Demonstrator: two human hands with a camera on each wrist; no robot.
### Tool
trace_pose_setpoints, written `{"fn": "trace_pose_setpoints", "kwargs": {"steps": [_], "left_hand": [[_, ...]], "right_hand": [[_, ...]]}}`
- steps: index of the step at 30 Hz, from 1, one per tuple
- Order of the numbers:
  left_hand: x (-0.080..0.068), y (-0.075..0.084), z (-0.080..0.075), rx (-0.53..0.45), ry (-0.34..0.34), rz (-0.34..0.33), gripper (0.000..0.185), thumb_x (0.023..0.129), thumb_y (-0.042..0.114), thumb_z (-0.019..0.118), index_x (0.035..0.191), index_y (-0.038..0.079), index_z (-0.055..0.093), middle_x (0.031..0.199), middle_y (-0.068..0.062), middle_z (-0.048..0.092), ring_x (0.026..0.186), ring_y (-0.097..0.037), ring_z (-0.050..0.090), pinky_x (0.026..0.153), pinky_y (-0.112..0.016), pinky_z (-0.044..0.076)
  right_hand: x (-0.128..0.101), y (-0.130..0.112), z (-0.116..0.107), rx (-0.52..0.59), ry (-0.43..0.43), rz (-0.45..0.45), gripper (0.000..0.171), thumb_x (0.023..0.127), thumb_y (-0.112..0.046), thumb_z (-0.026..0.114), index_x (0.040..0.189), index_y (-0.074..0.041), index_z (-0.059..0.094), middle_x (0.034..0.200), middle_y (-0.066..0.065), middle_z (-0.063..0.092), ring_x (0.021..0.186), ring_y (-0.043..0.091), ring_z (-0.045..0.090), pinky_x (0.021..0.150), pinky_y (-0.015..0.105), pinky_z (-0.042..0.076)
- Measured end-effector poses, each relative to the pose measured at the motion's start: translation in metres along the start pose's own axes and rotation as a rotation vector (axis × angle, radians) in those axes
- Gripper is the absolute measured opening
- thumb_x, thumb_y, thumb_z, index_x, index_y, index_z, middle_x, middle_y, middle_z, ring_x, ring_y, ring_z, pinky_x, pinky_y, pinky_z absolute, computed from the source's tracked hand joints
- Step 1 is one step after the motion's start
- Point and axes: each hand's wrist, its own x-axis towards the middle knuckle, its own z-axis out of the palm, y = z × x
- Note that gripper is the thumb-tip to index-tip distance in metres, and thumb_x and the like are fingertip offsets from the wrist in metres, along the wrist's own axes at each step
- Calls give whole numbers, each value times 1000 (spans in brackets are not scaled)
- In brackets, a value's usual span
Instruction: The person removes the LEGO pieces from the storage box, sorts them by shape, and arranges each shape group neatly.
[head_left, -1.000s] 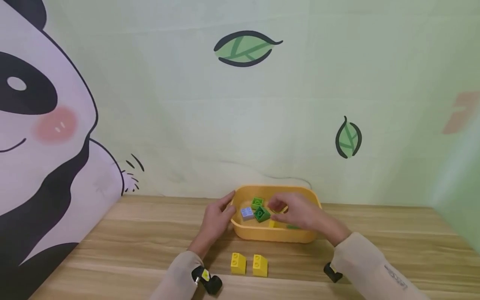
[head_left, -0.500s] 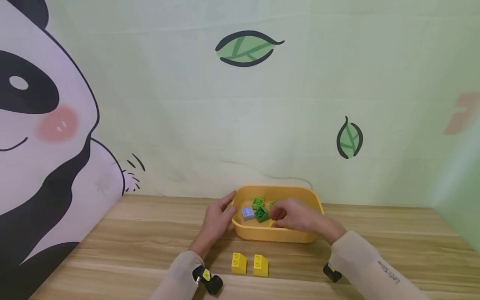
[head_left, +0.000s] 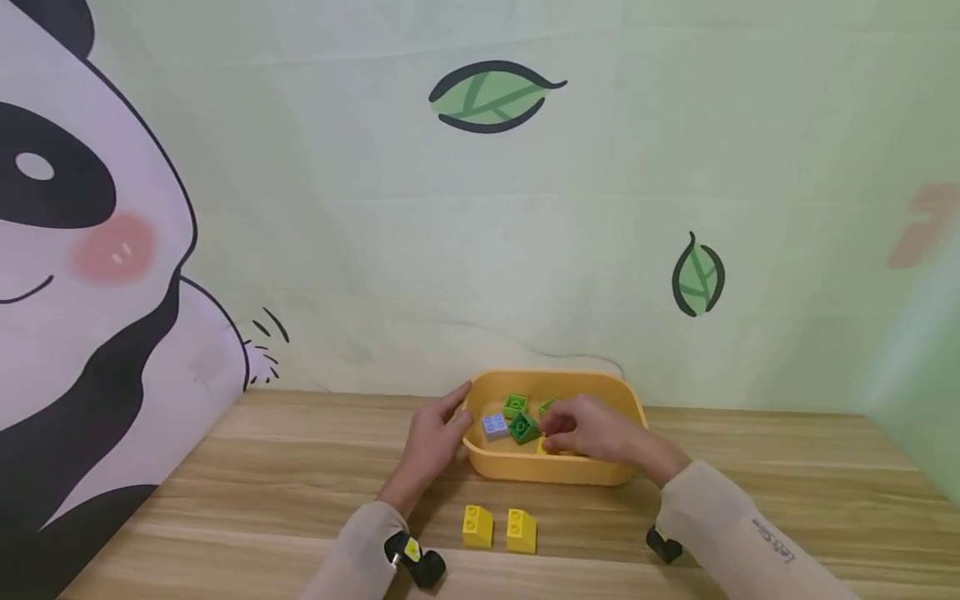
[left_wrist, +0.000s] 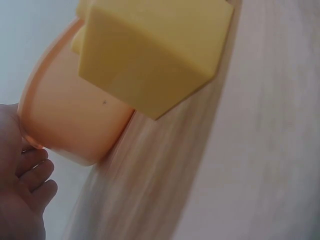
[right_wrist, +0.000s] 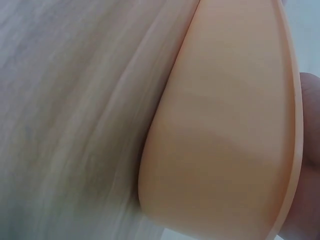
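Observation:
My left hand (head_left: 432, 442) holds the left end of the orange plastic bin (head_left: 543, 469), thumb and index finger at its rim. In the left wrist view its fingers (left_wrist: 37, 175) curl by the bin's end wall. My right hand (head_left: 592, 431) reaches over the near rim with curled fingers down in the bin. A yellow toy brick (head_left: 542, 447) shows partly under its thumb; I cannot tell whether it is gripped. Beside those fingertips lie a dark green brick (head_left: 524, 428), a light green brick (head_left: 515, 406) and a lavender brick (head_left: 494, 427). In the right wrist view the bin's wall hides the fingertips.
Two yellow sloped bricks (head_left: 477, 527) stand side by side on the wooden table (head_left: 300, 483) before the bin, between my forearms. Another light green brick (head_left: 547, 407) peeks out behind the right hand. Behind the table hangs a pale green backdrop (head_left: 375, 250) with a printed panda.
My right hand has lowered in the bin and its fingers have drawn closer together over the yellow brick. The left hand and the two bricks on the table have stayed in place.

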Motion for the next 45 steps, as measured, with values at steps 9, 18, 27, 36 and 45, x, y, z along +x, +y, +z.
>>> {"fn": "trace_pose_setpoints", "kwargs": {"steps": [9, 18, 27, 36, 45], "left_hand": [[0, -1, -1, -2, 0, -12, 53, 99, 10, 57, 150, 0, 58, 154, -11, 56, 145, -32, 49, 117, -50, 40], [-1, 1, 0, -9, -4, -5, 52, 99, 10, 57, 150, 0, 58, 154, -12, 56, 145, -33, 49, 117, -51, 41], [-1, 1, 0, -5, -2, 12, 52, 99, 9, 57, 150, -2, 58, 153, -12, 57, 145, -32, 49, 117, -50, 41], [-1, 0, -2, -2, -9, -5, 53, 99, 11, 56, 151, 0, 57, 154, -12, 56, 146, -33, 48, 118, -51, 39], [-1, 2, -1, 3, -9, 0, 53, 99, 12, 57, 151, 0, 57, 154, -11, 56, 146, -33, 48, 118, -50, 40]], "right_hand": [[2, -1, 0, -60, -24, -2, 15, 95, -9, 80, 109, -4, 77, 97, -5, 73, 88, 12, 67, 84, 33, 61], [0, 3, 0, 5, -1, 20, 21, 95, -11, 80, 114, -2, 75, 98, -3, 74, 90, 15, 68, 85, 36, 61], [-9, -6, -5, -2, 107, 33, 29, 96, -20, 80, 119, -3, 75, 101, -3, 73, 97, 18, 67, 86, 37, 60], [-23, -15, -5, 65, 212, -22, 26, 98, -18, 78, 120, -5, 75, 108, 1, 74, 102, 21, 70, 91, 40, 62], [-40, -28, -7, 105, 251, -98, 24, 97, -13, 78, 119, -3, 75, 113, 6, 74, 103, 23, 71, 90, 36, 62]]}}
